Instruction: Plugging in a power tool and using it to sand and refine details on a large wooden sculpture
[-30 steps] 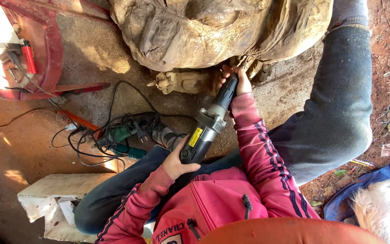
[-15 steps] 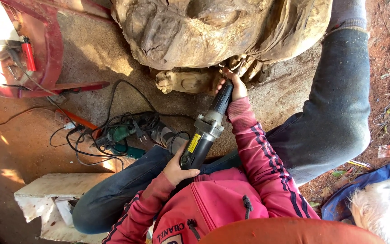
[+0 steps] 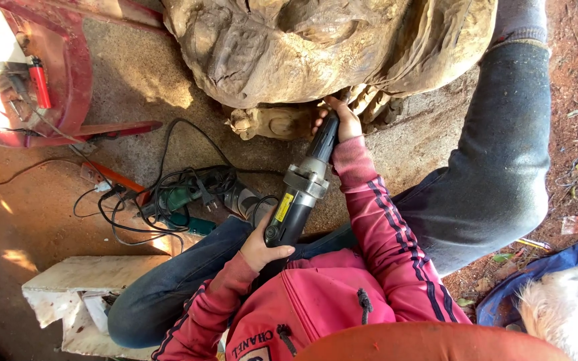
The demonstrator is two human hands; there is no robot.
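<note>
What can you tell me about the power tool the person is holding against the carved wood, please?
The power tool is a long, slim grinder with a black body, a grey metal collar midway and a yellow label. It lies slanted, nose up toward the carved wood. The left hand grips its rear end; the right hand wraps the narrow black neck near the tip. The tip itself is hidden under the wood's lower edge.

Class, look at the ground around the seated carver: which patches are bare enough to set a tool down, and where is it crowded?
Bare ground lies between the red frame and the carved wood, and left of the white block. It is crowded by the cable tangle, and under the carving, where the right hand and left hand hold the grinder.
</note>
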